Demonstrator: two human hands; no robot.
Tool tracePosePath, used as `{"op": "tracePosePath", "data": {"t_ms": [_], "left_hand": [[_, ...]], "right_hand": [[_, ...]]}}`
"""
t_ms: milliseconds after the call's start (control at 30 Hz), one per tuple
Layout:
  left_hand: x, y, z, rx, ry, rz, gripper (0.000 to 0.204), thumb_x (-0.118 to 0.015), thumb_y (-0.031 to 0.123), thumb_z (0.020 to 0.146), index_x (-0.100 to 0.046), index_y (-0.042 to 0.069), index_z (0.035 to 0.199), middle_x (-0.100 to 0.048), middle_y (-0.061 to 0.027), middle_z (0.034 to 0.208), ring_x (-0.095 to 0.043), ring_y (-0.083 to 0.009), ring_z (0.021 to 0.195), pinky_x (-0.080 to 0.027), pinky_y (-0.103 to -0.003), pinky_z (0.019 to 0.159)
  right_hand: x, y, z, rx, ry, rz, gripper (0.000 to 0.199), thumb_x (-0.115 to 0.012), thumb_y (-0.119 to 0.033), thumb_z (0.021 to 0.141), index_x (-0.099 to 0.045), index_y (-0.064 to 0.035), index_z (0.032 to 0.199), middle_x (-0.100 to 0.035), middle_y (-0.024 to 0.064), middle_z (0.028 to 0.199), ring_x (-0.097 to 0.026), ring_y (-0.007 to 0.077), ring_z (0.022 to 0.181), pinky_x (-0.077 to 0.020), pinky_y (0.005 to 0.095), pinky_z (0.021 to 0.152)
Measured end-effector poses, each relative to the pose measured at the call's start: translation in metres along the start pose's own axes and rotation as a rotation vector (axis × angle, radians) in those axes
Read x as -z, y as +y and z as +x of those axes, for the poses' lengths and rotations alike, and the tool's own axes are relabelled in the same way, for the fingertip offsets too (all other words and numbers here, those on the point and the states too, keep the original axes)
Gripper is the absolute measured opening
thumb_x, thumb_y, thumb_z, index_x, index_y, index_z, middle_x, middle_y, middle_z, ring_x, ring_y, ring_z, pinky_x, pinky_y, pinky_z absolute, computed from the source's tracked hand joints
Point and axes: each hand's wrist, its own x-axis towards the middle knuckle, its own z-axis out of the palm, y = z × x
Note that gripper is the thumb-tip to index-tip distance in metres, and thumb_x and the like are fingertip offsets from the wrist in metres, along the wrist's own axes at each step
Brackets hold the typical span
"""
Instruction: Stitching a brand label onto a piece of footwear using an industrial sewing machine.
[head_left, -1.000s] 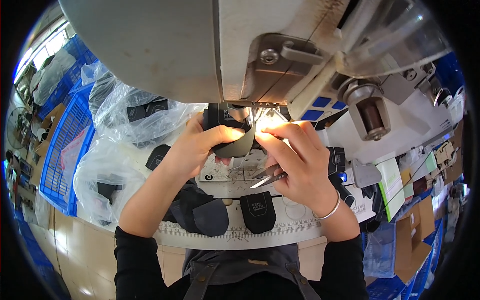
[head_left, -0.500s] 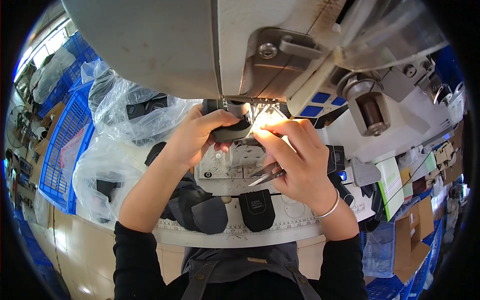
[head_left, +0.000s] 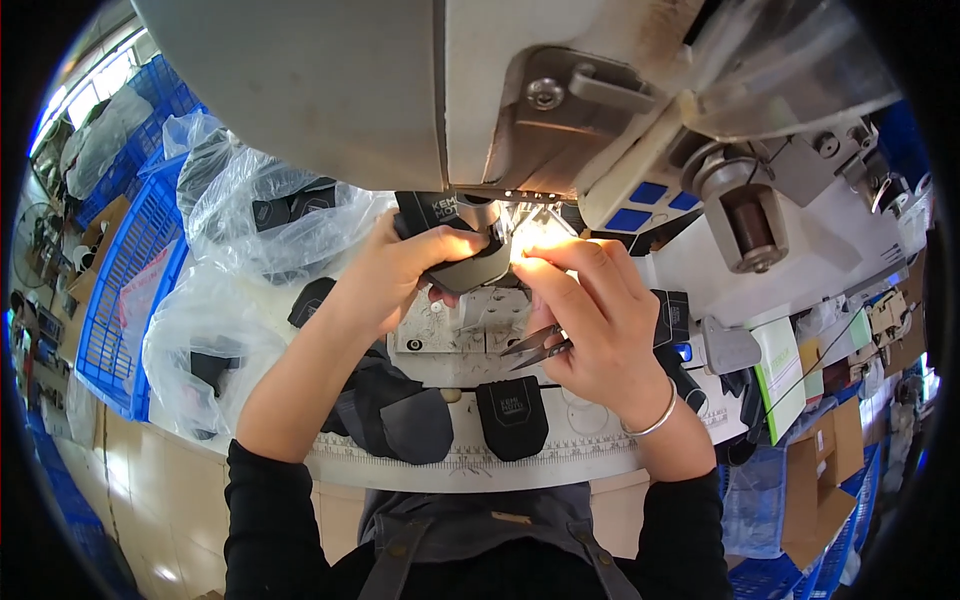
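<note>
My left hand (head_left: 395, 265) is closed round a small black fabric piece (head_left: 468, 273), thumb on top, at the left of the lit needle area of a sewing machine (head_left: 340, 90). My right hand (head_left: 615, 330) has its thumb and forefinger pinched together in the bright light beside the needle; glare hides what lies at the fingertips. The same palm keeps a pair of thread snips (head_left: 538, 345), blades pointing left. On the bed's front edge below lie a black flap-shaped piece (head_left: 512, 418) and a stack of dark fabric pieces (head_left: 400, 415).
Clear plastic bags (head_left: 225, 340) with black pieces lie to the left, against a blue crate (head_left: 125, 300). A thread-stand part (head_left: 745, 215) and a button panel (head_left: 640, 200) sit at right. Cardboard boxes (head_left: 825, 480) stand at the lower right.
The black piece in my left hand is tilted so more of its printed face shows. My right hand stays near the needle, the snips turned slightly. The view has shifted a little.
</note>
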Motion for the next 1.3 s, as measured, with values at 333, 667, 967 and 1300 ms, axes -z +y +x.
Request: {"op": "tracePosePath", "data": {"t_ms": [333,667,967,1300], "left_hand": [[-0.001,-0.005,-0.001,-0.006,0.025,-0.041,0.016,-0.054,0.010,0.079,-0.059,0.000,0.090,-0.059,-0.0049,0.069,-0.051,-0.0079,0.049,-0.038,-0.019,0.040],[-0.010,-0.003,0.000,-0.043,0.104,-0.049,0.012,-0.054,0.010,0.079,-0.059,0.001,0.085,-0.058,-0.0040,0.067,-0.050,-0.0091,0.046,-0.038,-0.019,0.041],[-0.008,-0.005,0.003,-0.042,0.121,-0.034,0.014,-0.054,0.014,0.078,-0.060,0.001,0.081,-0.057,-0.0047,0.061,-0.049,-0.0088,0.044,-0.034,-0.019,0.040],[-0.010,-0.004,-0.015,-0.012,0.042,0.030,0.018,-0.056,0.010,0.077,-0.054,0.002,0.093,-0.057,-0.0033,0.069,-0.050,-0.0068,0.046,-0.038,-0.018,0.042]], "right_hand": [[-0.001,0.000,0.000,0.020,0.006,-0.027,0.042,-0.060,0.003,0.048,-0.060,-0.0067,0.089,-0.055,0.0052,0.086,-0.052,0.0220,0.066,-0.0425,0.0281,0.053],[-0.004,0.004,-0.002,0.024,0.022,-0.029,0.041,-0.060,0.003,0.049,-0.060,-0.0065,0.088,-0.055,0.0047,0.086,-0.052,0.0218,0.067,-0.0434,0.0286,0.054],[-0.004,0.003,-0.001,0.043,0.029,-0.023,0.039,-0.060,0.004,0.051,-0.061,-0.0061,0.089,-0.055,0.0052,0.086,-0.052,0.0224,0.067,-0.0436,0.0288,0.055],[-0.003,0.005,-0.004,0.031,0.021,-0.013,0.038,-0.061,0.003,0.051,-0.060,-0.0061,0.088,-0.055,0.0056,0.087,-0.052,0.0225,0.067,-0.0435,0.0286,0.054]]}}
